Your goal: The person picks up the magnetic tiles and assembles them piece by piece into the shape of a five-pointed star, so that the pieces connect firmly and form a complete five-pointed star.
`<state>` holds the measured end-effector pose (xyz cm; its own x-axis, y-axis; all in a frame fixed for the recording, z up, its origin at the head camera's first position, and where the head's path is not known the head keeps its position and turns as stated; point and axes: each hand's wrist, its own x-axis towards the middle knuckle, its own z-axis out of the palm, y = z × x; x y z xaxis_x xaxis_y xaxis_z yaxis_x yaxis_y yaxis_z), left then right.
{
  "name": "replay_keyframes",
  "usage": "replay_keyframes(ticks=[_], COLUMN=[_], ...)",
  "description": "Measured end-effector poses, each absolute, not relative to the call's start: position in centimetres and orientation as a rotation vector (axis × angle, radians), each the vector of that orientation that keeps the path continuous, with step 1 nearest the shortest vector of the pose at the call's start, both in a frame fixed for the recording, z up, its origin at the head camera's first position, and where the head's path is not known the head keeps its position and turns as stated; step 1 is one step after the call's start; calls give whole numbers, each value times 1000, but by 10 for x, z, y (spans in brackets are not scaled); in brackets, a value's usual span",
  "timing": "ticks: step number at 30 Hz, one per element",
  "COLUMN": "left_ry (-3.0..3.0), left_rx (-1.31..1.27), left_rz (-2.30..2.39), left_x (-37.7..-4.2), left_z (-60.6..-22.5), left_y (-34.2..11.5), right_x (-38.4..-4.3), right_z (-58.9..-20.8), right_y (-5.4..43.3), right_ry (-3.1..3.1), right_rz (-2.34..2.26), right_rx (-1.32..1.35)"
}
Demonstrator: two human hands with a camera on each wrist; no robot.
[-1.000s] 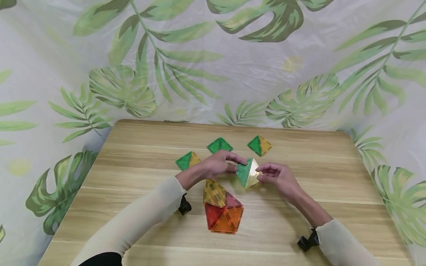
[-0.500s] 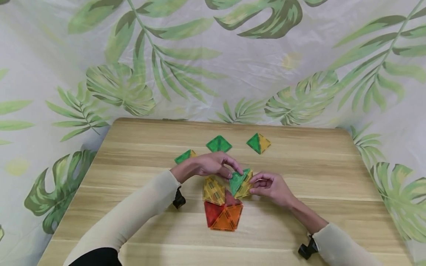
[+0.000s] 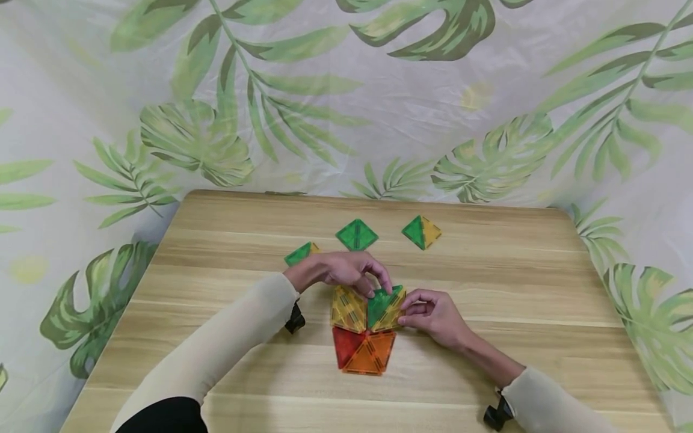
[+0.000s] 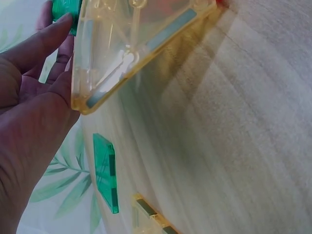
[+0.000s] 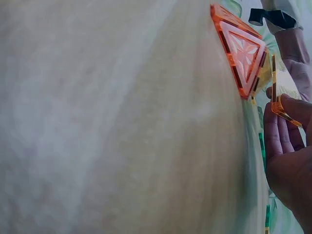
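Note:
Both hands hold a joined pair of triangular magnetic tiles, one green [image 3: 379, 305] and one yellow [image 3: 393, 314]. My left hand [image 3: 349, 269] pinches the green tile's upper edge from above. At the right, my right hand [image 3: 437, 316] pinches the yellow tile between thumb and fingers; the right wrist view shows that grip on the tile [image 5: 282, 85]. The pair's lower edge meets a ring of red [image 3: 346, 346] and orange tiles [image 3: 365, 362]. Beside it, a yellow tile pair [image 3: 348, 311] stands on the same ring, large in the left wrist view [image 4: 126, 53].
A green tile pair [image 3: 357, 234] and a green-and-yellow pair [image 3: 421, 232] lie on the wooden table [image 3: 243, 240] farther back. Another green-and-yellow pair [image 3: 299, 254] is partly hidden behind the left forearm. A leaf-print cloth [image 3: 303, 108] hangs behind the table.
Both hands have brought the green-and-yellow pair toward the person and left, down to the ring beside the yellow pair. It now covers the back right part of the ring.

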<state>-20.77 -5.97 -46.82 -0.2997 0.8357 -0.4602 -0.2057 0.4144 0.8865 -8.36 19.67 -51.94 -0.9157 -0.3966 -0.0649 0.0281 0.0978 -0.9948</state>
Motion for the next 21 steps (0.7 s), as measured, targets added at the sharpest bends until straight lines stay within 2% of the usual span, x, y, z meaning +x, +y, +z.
replay_keyframes(ticks=[21], left_ry=[1617], left_rx=[699], left_rz=[1060], left_x=[-209], left_z=[-477], left_y=[-58], right_x=[-82], right_z=[-528], right_y=[183], right_ry=[2224], right_rz=[-1816], right_rx=[-374])
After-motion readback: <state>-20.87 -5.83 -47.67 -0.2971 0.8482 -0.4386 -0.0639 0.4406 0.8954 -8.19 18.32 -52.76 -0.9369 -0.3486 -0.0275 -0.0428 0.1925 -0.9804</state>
